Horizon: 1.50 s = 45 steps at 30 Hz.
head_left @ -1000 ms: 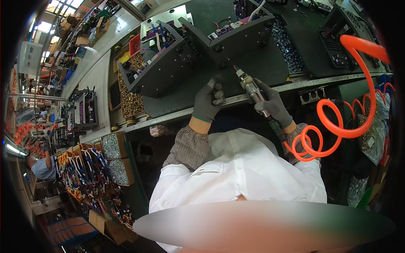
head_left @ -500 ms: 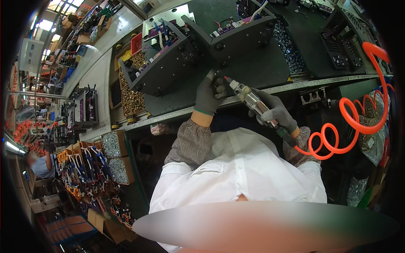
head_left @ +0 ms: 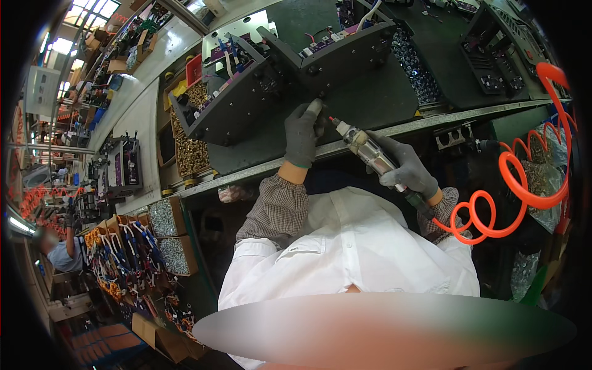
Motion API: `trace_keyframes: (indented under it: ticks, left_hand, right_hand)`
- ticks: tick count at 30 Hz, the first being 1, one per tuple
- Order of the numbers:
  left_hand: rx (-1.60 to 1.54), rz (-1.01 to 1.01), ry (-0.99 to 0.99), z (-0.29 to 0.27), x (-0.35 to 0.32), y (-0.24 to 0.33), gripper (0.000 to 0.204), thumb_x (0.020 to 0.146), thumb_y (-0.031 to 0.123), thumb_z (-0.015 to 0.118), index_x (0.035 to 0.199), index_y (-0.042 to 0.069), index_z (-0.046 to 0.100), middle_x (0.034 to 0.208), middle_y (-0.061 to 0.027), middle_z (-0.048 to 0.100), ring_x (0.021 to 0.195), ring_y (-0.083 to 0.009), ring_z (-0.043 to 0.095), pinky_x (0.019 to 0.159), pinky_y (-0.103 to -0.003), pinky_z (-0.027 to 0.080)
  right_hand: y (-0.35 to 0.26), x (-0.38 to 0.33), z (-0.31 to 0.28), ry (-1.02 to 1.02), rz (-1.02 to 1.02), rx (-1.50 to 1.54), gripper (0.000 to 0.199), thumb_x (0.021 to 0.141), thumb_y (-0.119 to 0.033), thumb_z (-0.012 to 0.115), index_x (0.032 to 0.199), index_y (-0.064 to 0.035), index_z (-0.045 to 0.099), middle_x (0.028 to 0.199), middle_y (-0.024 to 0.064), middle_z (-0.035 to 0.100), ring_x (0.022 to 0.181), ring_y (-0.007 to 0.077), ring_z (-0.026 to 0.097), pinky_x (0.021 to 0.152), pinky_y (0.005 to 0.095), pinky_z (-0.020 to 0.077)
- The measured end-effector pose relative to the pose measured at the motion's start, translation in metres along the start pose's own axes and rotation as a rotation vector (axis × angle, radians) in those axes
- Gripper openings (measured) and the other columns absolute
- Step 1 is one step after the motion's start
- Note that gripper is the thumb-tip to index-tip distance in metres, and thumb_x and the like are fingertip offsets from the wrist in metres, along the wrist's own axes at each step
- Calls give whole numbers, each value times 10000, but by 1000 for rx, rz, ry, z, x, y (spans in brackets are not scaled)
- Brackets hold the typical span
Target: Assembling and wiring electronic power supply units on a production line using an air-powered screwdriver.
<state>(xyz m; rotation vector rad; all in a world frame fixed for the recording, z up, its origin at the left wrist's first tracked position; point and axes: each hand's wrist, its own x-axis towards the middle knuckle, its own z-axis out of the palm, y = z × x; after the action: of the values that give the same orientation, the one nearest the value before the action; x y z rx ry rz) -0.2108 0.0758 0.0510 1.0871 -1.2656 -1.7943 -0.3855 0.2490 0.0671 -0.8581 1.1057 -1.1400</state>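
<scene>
My right hand (head_left: 410, 166), in a grey glove, wraps round a pneumatic screwdriver (head_left: 374, 155) whose red-tipped end points up and left toward my other hand. My left hand (head_left: 302, 134), gloved too, has its fingers drawn together just below the lower edge of a dark metal chassis (head_left: 345, 58); whatever they pinch is too small to make out. To the left of that hand stands a second dark chassis (head_left: 237, 102), tilted, with boards and wires inside. Both chassis rest on a dark green work mat (head_left: 376, 102).
An orange coiled air hose (head_left: 515, 191) runs from the screwdriver to the right. Bins of brass-coloured fasteners (head_left: 192, 154) and dark screws (head_left: 416, 68) flank the mat. A metal rail (head_left: 407, 131) edges the bench. Wire harnesses (head_left: 132, 246) hang at the left, with a co-worker (head_left: 65, 250) beyond.
My left hand has moved up slightly toward the chassis, fingertips now near its lower edge. The screwdriver stays in my right hand, almost unmoved. The whole view has shifted a little.
</scene>
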Motion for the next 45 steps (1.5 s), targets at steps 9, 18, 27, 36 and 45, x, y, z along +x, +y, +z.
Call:
trace_keyframes:
  ticks: [9,18,27,36,45]
  left_hand:
    - [480,789,176,16,26,27,265,906,265,667,1076,62,681,689,-28,614,558,-107,558,557,-252,472]
    - [643,884,174,4,62,37,274,845,211,721,1100,113,705,932,-124,726,810,-170,716,724,-274,550]
    - [541,804,153,8,58,40,271,844,167,725,1104,93,703,965,-112,731,858,-149,708,771,-261,546]
    - [426,739,120,4,59,38,302,854,175,719,1144,94,690,1039,-120,717,917,-137,692,825,-254,538]
    - [439,680,94,-3,61,39,306,881,121,694,1177,53,670,1060,-62,709,945,-101,651,853,-242,527]
  right_hand:
    - [10,21,-47,346,-93,49,898,595,-43,629,1452,6,361,902,94,602,624,114,576,540,235,486]
    - [11,27,-53,275,-93,63,895,606,-39,639,1452,16,351,934,103,616,604,111,583,539,230,500]
    - [17,33,-49,300,-121,93,884,609,-37,647,1438,49,352,908,101,624,612,115,589,544,228,498]
    - [21,41,-60,232,-158,107,890,613,-107,672,1428,64,357,895,108,632,612,121,593,539,230,496]
    - [19,55,-74,247,-240,-380,895,600,-93,703,1435,15,399,1227,124,583,1080,180,541,972,275,398]
